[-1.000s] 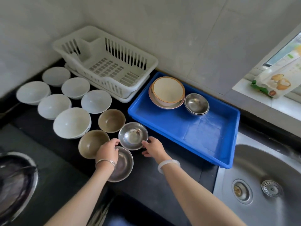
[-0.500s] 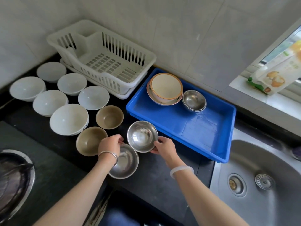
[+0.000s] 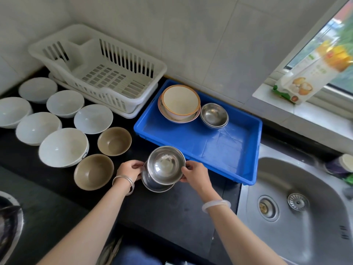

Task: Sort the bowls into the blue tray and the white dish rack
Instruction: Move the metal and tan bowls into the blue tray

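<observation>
Together, left hand [image 3: 129, 170] and right hand [image 3: 196, 174] — fingers [image 3: 135, 165] curled — grasp the steel bowl [image 3: 165, 165].

Black counter [image 3: 172, 211] beneath the right grip [image 3: 194, 174]. Steel sink [image 3: 315, 236] just to its right, with drain [image 3: 265, 207] and strainer [image 3: 298, 202] in the bottom. Printed food packet [image 3: 305, 77] on the window sill [image 3: 286, 106], far above and to the right. Dark pan [image 3: 7, 226] well left of the left grip [image 3: 129, 170], cut off by the edge.
</observation>
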`<action>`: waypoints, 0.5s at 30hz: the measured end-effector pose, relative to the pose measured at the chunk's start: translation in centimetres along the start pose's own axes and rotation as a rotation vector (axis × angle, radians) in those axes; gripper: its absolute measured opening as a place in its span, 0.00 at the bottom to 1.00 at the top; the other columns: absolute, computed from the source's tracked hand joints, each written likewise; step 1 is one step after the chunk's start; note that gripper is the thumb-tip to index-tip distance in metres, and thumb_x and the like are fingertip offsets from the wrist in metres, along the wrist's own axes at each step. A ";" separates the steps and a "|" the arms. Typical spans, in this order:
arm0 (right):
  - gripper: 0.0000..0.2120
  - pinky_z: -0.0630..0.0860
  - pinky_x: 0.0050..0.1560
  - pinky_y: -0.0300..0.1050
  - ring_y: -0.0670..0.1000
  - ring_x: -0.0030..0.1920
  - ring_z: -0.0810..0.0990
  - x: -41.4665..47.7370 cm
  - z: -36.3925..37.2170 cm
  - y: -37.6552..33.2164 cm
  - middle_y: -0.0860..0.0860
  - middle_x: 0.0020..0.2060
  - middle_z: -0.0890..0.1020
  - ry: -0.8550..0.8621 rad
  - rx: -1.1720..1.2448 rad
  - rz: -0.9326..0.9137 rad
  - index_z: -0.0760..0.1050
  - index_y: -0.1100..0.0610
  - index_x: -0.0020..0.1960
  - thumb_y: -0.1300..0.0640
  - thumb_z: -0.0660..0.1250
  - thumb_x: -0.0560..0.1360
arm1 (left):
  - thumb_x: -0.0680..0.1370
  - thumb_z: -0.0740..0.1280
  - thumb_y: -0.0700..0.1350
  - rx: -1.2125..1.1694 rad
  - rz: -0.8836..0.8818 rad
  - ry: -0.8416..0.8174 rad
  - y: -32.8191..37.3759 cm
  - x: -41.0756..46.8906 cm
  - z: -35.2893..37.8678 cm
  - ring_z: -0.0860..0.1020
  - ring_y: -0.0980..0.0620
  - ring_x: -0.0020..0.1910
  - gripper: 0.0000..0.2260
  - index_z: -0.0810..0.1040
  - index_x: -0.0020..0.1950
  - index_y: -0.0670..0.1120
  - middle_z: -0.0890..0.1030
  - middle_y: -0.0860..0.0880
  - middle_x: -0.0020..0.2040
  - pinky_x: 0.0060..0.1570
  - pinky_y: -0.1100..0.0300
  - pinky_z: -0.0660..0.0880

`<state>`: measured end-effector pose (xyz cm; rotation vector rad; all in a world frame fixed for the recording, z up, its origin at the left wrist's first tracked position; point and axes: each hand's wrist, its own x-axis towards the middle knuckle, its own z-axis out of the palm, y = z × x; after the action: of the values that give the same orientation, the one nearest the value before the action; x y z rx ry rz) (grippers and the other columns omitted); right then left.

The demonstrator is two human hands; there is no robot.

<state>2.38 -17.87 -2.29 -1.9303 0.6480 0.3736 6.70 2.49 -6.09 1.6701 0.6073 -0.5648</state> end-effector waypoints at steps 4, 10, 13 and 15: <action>0.08 0.73 0.28 0.28 0.41 0.28 0.82 -0.2 0.4 0.5 0.49 0.35 0.83 -0.003 -0.068 -0.021 0.78 0.52 0.40 0.61 0.63 0.75 | 0.78 0.62 0.38 -0.191 -0.078 -0.024 0.2 -0.7 0.2 0.78 0.46 0.46 0.07 0.77 0.53 0.39 0.79 0.41 0.49 0.47 0.53 0.75; 0.05 0.77 0.31 0.31 0.44 0.32 0.83 0.1 1.5 0.9 0.51 0.37 0.83 0.014 -0.086 -0.016 0.78 0.53 0.42 0.61 0.65 0.74 | 0.77 0.63 0.38 -0.080 -0.090 -0.084 0.2 -1.2 0.2 0.77 0.45 0.50 0.11 0.75 0.59 0.39 0.78 0.40 0.52 0.49 0.52 0.75; 0.04 0.81 0.35 0.36 0.46 0.32 0.84 0.2 1.7 1.2 0.52 0.39 0.83 0.021 -0.083 0.005 0.78 0.53 0.43 0.61 0.66 0.73 | 0.77 0.63 0.36 -0.065 -0.099 -0.094 0.1 -1.1 0.2 0.77 0.43 0.52 0.13 0.73 0.62 0.38 0.77 0.37 0.57 0.51 0.51 0.75; 0.03 0.83 0.41 0.44 0.50 0.36 0.84 0.4 1.8 1.5 0.52 0.38 0.83 0.045 -0.084 0.005 0.77 0.53 0.44 0.60 0.66 0.72 | 0.77 0.62 0.35 -0.067 -0.114 -0.101 0.1 -1.1 0.2 0.76 0.41 0.56 0.14 0.72 0.63 0.37 0.76 0.36 0.60 0.53 0.51 0.74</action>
<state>1.83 -16.84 -4.39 -2.0224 0.6761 0.3663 5.97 2.22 -5.34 1.5418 0.6434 -0.6994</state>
